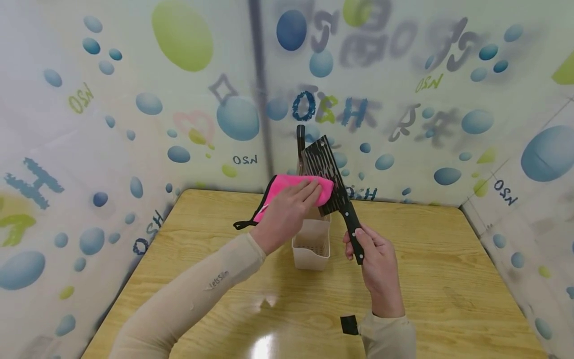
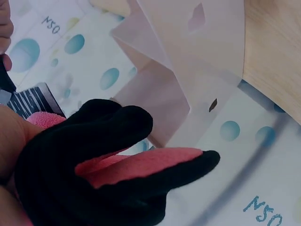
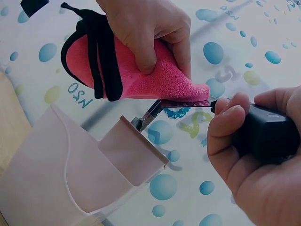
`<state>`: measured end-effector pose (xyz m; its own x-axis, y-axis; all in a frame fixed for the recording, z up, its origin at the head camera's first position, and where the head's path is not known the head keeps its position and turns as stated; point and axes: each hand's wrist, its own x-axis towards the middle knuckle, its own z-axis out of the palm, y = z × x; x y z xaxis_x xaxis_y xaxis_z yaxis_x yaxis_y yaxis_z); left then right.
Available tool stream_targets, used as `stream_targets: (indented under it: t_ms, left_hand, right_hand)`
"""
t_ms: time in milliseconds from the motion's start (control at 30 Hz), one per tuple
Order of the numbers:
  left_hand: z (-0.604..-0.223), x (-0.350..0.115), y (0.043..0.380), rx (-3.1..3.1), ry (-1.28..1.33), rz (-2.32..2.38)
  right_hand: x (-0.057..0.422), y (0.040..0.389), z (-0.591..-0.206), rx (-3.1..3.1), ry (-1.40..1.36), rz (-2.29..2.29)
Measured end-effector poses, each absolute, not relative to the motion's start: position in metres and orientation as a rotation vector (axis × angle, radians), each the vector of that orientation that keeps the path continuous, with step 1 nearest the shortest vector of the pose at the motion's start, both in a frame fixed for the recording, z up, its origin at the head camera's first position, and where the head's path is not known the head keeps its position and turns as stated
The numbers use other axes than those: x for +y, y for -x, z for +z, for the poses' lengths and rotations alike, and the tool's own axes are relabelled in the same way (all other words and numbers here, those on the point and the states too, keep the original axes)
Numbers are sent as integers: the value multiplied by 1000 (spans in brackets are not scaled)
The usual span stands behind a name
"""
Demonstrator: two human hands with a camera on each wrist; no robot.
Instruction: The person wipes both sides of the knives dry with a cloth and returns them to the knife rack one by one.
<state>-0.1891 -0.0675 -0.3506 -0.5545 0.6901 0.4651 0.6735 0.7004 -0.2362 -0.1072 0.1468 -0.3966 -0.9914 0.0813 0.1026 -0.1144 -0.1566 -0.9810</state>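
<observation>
My right hand grips the black handle of a cleaver, whose dark, streaked blade points up and away. A pink cloth with black edging and a loop is in my left hand, which presses it against the cleaver's blade. In the right wrist view, the left thumb lies on the cloth and the fingers bend behind it. Below the hands stands a beige plastic holder with compartments and drain holes. A second black-handled utensil rises from its back; its lower part is partly hidden.
The holder stands on a wooden table, towards its back edge. Walls with printed bubbles and letters enclose the back and sides. A small black square shows beside the right cuff.
</observation>
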Motion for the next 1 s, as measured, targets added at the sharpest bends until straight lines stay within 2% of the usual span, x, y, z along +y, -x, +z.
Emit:
stream_targets:
  t_ms: [1000]
  left_hand:
    - [-362, -56, 172, -2323, 1130, 151]
  right_hand:
    - [147, 109, -401, -1808, -11, 2377]
